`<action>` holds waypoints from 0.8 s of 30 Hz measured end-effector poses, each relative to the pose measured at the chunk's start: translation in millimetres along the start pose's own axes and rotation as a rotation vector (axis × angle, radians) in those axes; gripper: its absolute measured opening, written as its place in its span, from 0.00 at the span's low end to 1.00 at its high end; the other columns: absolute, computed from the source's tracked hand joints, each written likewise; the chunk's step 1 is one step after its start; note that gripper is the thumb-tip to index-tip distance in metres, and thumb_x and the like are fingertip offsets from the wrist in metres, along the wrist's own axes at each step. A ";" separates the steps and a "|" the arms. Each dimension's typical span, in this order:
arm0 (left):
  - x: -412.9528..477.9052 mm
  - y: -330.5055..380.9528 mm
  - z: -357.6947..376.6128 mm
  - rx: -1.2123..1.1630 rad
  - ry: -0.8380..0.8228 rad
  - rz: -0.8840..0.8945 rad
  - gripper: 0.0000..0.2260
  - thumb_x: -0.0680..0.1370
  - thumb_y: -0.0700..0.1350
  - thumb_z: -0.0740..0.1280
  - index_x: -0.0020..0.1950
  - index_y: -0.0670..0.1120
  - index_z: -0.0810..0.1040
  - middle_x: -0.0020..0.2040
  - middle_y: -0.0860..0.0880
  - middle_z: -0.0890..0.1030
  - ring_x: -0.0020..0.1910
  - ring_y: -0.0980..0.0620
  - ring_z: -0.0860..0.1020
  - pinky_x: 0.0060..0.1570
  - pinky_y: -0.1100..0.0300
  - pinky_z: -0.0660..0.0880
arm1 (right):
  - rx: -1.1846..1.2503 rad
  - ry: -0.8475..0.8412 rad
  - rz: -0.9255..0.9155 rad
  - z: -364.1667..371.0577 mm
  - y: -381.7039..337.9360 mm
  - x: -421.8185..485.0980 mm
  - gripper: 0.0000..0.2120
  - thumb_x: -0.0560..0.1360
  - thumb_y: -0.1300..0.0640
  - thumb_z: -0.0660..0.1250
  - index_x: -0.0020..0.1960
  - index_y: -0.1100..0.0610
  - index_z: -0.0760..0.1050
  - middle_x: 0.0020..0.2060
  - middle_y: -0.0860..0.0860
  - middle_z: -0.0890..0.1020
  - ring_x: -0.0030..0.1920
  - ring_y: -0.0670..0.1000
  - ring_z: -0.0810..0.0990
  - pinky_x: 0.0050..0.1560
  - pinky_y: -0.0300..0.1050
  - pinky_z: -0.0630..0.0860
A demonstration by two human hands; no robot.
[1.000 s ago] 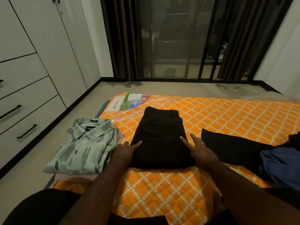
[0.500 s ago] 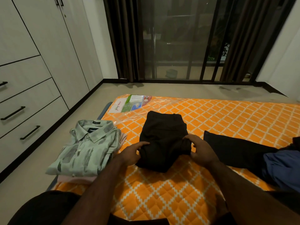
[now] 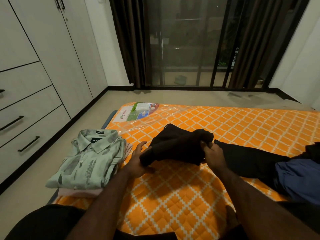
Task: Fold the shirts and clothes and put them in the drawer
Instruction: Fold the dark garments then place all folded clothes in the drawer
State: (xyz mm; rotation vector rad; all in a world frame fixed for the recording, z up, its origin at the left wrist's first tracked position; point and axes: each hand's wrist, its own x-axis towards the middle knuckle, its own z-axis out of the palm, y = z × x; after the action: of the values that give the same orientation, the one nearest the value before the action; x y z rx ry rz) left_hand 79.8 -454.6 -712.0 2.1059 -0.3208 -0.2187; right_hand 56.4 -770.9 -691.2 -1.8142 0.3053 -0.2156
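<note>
A folded black garment [image 3: 178, 146] is lifted off the orange quilted mattress [image 3: 173, 196]. My right hand [image 3: 212, 154] grips its right edge with curled fingers. My left hand [image 3: 138, 161] holds up its lower left corner from below, fingers mostly straight and the thumb under the cloth. To the left lies a folded pale green patterned shirt [image 3: 88, 160] on top of a folded pink garment [image 3: 81, 192]. At the right lie another black garment [image 3: 249, 161] and a blue one [image 3: 301, 181], both unfolded.
White drawers with black handles [image 3: 28, 143] line the wardrobe on the left, all closed. Beige floor runs between the mattress and wardrobe. A plastic-wrapped leaflet [image 3: 138, 111] lies at the mattress's far corner. Dark curtains and a glass door [image 3: 187, 49] stand behind.
The black garment lay flat under both hands a second ago. Both hands have since taken its sides and raised it off the mattress, and it now sags and tilts toward the left.
</note>
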 end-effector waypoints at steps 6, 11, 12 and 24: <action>-2.0 24.9 4.2 -0.264 0.280 0.083 0.19 0.73 0.60 0.75 0.62 0.63 0.78 0.59 0.60 0.82 0.58 0.66 0.79 0.60 0.57 0.76 | -0.057 -0.043 -0.025 0.7 -7.8 -2.4 0.17 0.84 0.48 0.63 0.42 0.58 0.77 0.35 0.53 0.79 0.37 0.51 0.77 0.35 0.46 0.68; 4.8 39.0 10.5 -0.349 0.440 0.050 0.20 0.76 0.59 0.71 0.64 0.51 0.81 0.57 0.52 0.85 0.58 0.51 0.82 0.57 0.50 0.80 | -0.051 0.090 -0.079 11.6 -12.3 -3.2 0.14 0.84 0.49 0.63 0.52 0.59 0.79 0.40 0.53 0.81 0.42 0.53 0.80 0.38 0.46 0.71; 7.2 41.2 12.2 -0.345 0.470 0.038 0.20 0.77 0.57 0.70 0.64 0.49 0.80 0.57 0.52 0.84 0.58 0.52 0.82 0.58 0.51 0.79 | -0.065 0.118 -0.081 14.0 -14.0 -2.7 0.14 0.84 0.49 0.62 0.54 0.59 0.78 0.41 0.52 0.81 0.44 0.54 0.80 0.39 0.46 0.71; 28.2 -1.6 33.1 0.248 0.118 -0.342 0.25 0.83 0.60 0.61 0.71 0.43 0.72 0.64 0.41 0.80 0.63 0.40 0.78 0.56 0.53 0.74 | -0.695 -0.075 0.323 16.4 9.7 -4.3 0.28 0.85 0.41 0.53 0.72 0.63 0.70 0.68 0.63 0.75 0.65 0.64 0.76 0.60 0.54 0.74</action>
State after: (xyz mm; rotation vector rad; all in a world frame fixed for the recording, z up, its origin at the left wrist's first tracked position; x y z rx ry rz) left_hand 97.6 -489.2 -731.5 2.4006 0.0904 -0.2643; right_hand 56.3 -756.9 -704.8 -2.4077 0.6737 0.2155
